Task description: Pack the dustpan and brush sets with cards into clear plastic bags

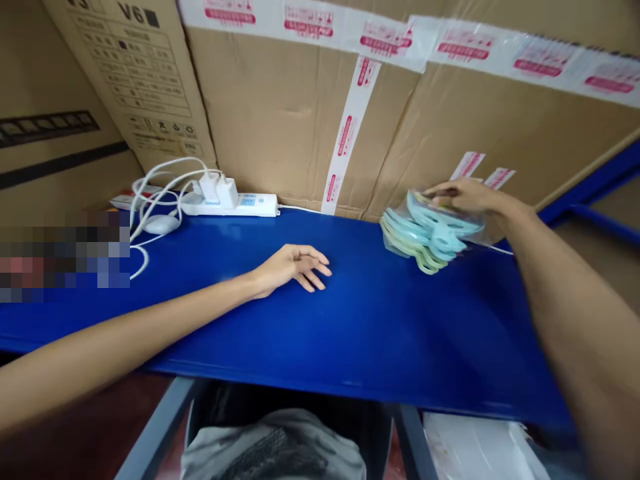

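My right hand (455,195) is at the right rear of the blue table, its fingers closed on the top of a clear plastic packet. Inside the packet are stacked light blue and pale green plastic pieces (425,230) with loops and openings; their exact kind I cannot make out. The packet is at the back of the table, close to the cardboard. My left hand (295,268) holds nothing, its fingers loosely apart over the middle of the blue tabletop (340,333).
A white power strip (250,205) with plugs and looped white cables (145,193) lies at the back left. Large taped cardboard boxes (280,113) form a wall behind the table. Blue metal framing (600,177) runs along the right. White plastic sheeting (480,447) is below the front edge.
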Action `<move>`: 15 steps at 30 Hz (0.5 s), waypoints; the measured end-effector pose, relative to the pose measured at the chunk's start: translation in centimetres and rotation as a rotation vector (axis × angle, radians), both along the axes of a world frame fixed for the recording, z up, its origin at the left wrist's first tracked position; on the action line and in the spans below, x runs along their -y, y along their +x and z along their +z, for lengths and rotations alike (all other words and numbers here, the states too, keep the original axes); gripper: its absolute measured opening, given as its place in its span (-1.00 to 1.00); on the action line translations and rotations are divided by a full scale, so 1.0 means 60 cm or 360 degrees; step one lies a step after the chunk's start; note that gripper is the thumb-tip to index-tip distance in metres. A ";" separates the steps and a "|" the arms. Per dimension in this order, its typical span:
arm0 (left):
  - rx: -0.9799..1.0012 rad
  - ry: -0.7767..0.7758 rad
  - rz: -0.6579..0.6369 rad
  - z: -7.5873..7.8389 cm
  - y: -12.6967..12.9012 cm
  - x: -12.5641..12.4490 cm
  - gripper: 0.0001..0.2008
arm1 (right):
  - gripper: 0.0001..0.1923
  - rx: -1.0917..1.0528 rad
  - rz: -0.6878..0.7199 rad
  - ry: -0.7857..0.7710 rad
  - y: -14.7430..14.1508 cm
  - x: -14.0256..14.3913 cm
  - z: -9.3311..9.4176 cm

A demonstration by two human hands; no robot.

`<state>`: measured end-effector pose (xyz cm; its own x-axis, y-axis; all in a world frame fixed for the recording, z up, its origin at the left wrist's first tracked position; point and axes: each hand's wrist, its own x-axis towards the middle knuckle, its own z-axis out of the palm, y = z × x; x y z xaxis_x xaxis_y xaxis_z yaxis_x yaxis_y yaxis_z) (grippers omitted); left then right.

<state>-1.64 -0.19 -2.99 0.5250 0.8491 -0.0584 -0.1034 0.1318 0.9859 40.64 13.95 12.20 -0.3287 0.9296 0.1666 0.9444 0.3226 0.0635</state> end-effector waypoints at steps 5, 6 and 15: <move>-0.0084 0.0163 -0.0023 -0.002 -0.005 0.015 -0.72 | -0.70 0.0264 0.0030 0.0225 -0.008 0.047 -0.001; -0.0110 0.0211 -0.0016 0.000 -0.010 0.021 -0.72 | -0.68 0.0240 0.0060 0.0436 -0.011 0.079 0.001; -0.0463 0.0458 0.0042 -0.008 -0.026 0.042 -0.73 | -0.69 -0.0087 -0.0071 0.0696 -0.017 0.250 -0.076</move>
